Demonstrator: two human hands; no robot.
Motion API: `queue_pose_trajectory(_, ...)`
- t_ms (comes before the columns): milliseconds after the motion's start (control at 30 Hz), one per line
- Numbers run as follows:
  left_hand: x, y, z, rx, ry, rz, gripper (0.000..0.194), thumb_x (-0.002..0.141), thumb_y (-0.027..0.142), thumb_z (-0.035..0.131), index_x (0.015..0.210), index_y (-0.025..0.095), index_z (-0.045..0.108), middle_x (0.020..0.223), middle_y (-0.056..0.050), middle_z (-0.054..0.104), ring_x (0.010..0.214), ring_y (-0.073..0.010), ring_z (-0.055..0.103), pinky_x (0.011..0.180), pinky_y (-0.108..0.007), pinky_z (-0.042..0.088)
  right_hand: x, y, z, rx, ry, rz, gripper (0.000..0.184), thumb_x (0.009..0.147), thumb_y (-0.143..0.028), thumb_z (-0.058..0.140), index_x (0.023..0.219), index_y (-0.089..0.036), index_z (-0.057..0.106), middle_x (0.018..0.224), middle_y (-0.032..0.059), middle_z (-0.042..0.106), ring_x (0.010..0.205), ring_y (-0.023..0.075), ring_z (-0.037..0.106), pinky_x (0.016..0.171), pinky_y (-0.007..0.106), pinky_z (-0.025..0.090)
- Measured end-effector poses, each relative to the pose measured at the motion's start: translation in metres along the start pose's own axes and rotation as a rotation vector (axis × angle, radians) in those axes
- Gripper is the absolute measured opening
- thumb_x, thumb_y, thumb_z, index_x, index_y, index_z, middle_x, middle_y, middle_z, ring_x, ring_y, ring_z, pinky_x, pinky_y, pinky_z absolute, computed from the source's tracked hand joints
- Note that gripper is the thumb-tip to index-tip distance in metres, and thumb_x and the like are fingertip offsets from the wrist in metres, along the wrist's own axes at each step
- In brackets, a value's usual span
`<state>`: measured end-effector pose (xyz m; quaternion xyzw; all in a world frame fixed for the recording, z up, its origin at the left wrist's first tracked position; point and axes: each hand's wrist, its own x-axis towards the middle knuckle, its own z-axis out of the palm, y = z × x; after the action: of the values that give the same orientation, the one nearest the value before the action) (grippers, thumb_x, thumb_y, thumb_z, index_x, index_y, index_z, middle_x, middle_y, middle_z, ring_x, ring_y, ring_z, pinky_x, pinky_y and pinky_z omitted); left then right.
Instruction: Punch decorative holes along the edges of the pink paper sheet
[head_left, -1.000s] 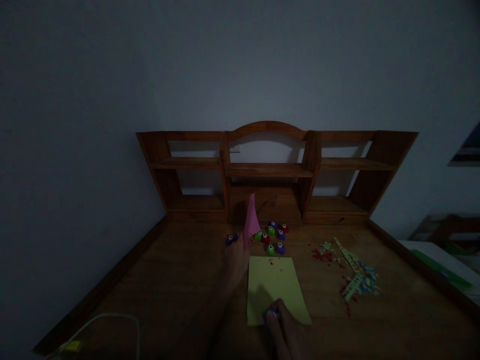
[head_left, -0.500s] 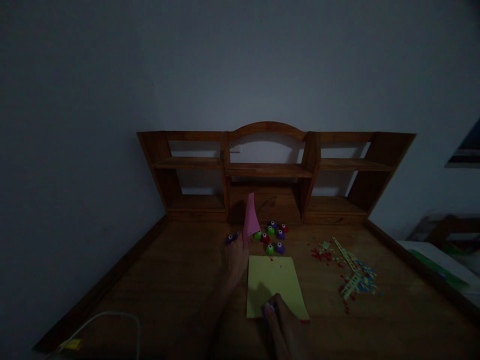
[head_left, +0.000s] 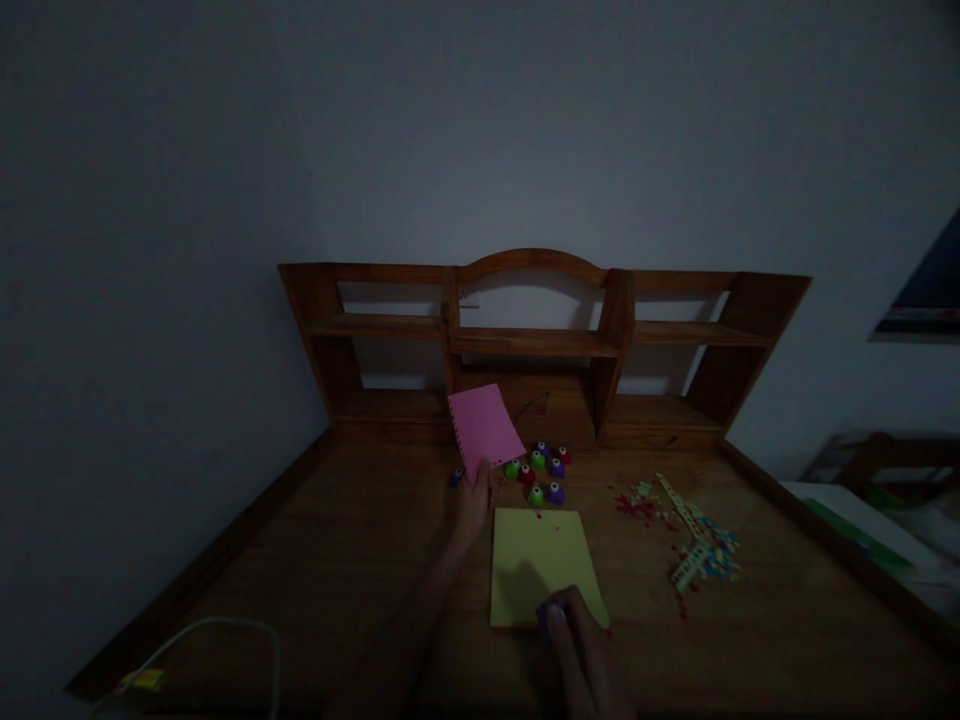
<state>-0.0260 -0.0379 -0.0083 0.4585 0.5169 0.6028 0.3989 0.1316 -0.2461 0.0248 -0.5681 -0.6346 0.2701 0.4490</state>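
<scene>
My left hand (head_left: 472,505) pinches the lower corner of a pink sheet of paper (head_left: 486,428), which is raised over the desk with its face towards me. Small notches run along its left and bottom edges. In my right hand (head_left: 574,635) is a small purple craft punch (head_left: 551,612), mostly covered by the fingers, at the lower edge of a yellow sheet (head_left: 540,555) lying flat. Beyond that sheet stand several eye-topped punches, among them a green punch (head_left: 535,495), a purple punch (head_left: 555,492) and a red punch (head_left: 526,476).
On the right lie notched yellow strips (head_left: 681,508) amid blue and yellow bits (head_left: 721,552) and red bits (head_left: 634,505). A wooden shelf unit (head_left: 536,342) lines the back of the desk (head_left: 360,560). A white cable (head_left: 225,625) curves at the lower left.
The pink sheet has turned from nearly edge-on to face me. My right hand, with the purple punch, has shifted slightly right; my left hand keeps its grip on the sheet.
</scene>
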Motion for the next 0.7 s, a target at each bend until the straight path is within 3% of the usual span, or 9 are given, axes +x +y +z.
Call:
queue_pose_trajectory(100,0.002,-0.002,0.002,-0.053,-0.028,0.024,0.060,0.082,0.072,0.045,0.052,0.021,0.043,0.044,0.003,0.041,0.042,-0.0108,0.040,0.046,-0.024,0.031,0.001,0.001,-0.005,0.030,0.020,0.022,0.044,0.087,-0.067,0.044,0.097,-0.028,0.062,0.094,0.0074,0.071,0.090,0.0265,0.067,0.081,0.032,0.053)
queue_pose_trajectory(267,0.009,-0.013,0.001,-0.067,-0.060,0.054,0.058,0.081,0.072,0.049,0.057,0.019,0.048,0.048,0.003,0.045,0.044,-0.0109,0.039,0.046,-0.024,0.030,0.006,0.011,-0.010,0.004,0.107,0.050,0.044,0.089,-0.064,0.045,0.102,-0.027,0.063,0.108,0.0090,0.071,0.100,0.0265,0.066,0.088,0.033,0.052)
queue_pose_trajectory(367,0.009,-0.015,-0.001,-0.035,-0.085,0.085,0.058,0.083,0.070,0.048,0.059,0.018,0.054,0.047,0.003,0.044,0.044,-0.0110,0.039,0.047,-0.025,0.030,0.018,0.016,-0.015,0.009,0.119,0.093,0.045,0.089,-0.062,0.047,0.101,-0.023,0.065,0.101,0.0088,0.072,0.092,0.0250,0.068,0.082,0.032,0.053)
queue_pose_trajectory(567,0.007,-0.011,0.000,-0.051,-0.069,0.052,0.059,0.081,0.070,0.049,0.053,0.019,0.051,0.043,0.003,0.043,0.042,-0.0116,0.041,0.046,-0.025,0.031,0.069,0.020,-0.038,-0.135,0.160,0.029,0.050,0.086,-0.061,0.052,0.108,-0.017,0.064,0.082,0.0075,0.070,0.068,0.0225,0.064,0.063,0.031,0.048)
queue_pose_trajectory(633,0.007,-0.009,0.000,-0.056,-0.069,0.052,0.060,0.080,0.072,0.048,0.052,0.019,0.049,0.043,0.003,0.044,0.042,-0.0120,0.042,0.046,-0.025,0.032,0.094,0.020,-0.046,-0.119,0.179,-0.021,0.048,0.089,-0.057,0.049,0.115,-0.018,0.061,0.086,0.0078,0.071,0.071,0.0225,0.065,0.062,0.031,0.047)
queue_pose_trajectory(700,0.007,-0.008,0.000,-0.049,-0.065,0.070,0.060,0.080,0.073,0.048,0.053,0.020,0.049,0.045,0.002,0.046,0.044,-0.0123,0.044,0.047,-0.025,0.033,0.123,0.020,-0.051,-0.101,0.216,-0.062,0.046,0.088,-0.057,0.051,0.110,-0.018,0.062,0.089,0.0091,0.071,0.072,0.0229,0.064,0.062,0.031,0.047)
